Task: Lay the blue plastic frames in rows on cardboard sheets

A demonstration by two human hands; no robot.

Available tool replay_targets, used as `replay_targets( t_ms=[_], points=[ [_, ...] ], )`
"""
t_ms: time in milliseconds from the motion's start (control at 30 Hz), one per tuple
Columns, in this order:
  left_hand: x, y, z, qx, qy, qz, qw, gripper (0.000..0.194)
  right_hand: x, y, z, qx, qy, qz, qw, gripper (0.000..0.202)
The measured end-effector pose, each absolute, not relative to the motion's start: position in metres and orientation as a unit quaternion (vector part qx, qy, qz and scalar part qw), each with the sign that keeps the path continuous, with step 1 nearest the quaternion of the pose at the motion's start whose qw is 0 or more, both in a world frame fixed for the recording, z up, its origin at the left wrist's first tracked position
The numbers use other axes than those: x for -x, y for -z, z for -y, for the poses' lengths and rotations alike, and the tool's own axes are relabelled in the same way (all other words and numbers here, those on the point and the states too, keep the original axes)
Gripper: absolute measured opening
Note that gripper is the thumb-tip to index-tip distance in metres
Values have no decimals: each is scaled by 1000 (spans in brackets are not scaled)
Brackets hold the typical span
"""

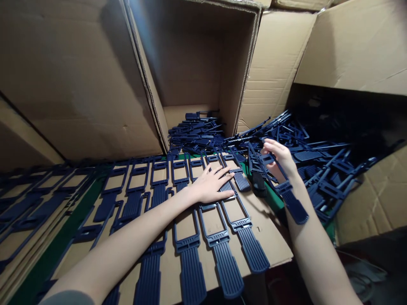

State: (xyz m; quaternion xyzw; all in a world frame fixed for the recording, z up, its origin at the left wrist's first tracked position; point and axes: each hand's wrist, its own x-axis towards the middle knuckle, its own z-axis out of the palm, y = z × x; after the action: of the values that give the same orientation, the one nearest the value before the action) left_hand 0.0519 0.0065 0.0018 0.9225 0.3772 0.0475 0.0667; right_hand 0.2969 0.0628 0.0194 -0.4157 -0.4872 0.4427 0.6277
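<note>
My left hand (212, 185) lies flat with fingers spread over the far ends of several dark blue plastic frames with ribbed paddles (227, 267), laid in rows on a cardboard sheet (254, 207). In my right hand (280, 159) is another dark blue plastic frame (286, 186), pinched near its far end. Its ribbed paddle hangs down in front of my forearm. A heap of the same parts (318, 169) lies just behind and right of that hand. Part of the frames under my left hand and arm is hidden.
An open cardboard box (235, 63) stands at the back, with a pile of dark blue parts (197, 131) at its mouth. A second cardboard sheet with frames (34, 212) lies on the left over green cloth (51, 237). Cardboard walls (372, 195) flank the right heap.
</note>
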Motion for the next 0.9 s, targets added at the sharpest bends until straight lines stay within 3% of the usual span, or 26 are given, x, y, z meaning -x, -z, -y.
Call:
replay_targets(
  t_ms=[167,333,567,733,900],
  points=[
    [-52,-4,-6,-919,-37,-385,74,71,-288,-17,-57,414,-532,545,498,41],
    [-52,-3,-6,-917,-46,-389,80,81,-292,-18,-49,401,-576,600,385,26],
    [-53,-2,-7,-914,-43,-395,84,85,-300,-13,-51,348,-615,670,225,32],
    [-52,0,-9,-918,-49,-384,80,85,-304,-9,-51,288,-629,683,234,35],
    [-51,0,-9,-917,-63,-385,82,83,-302,-9,-47,237,-631,642,366,28]
  ],
)
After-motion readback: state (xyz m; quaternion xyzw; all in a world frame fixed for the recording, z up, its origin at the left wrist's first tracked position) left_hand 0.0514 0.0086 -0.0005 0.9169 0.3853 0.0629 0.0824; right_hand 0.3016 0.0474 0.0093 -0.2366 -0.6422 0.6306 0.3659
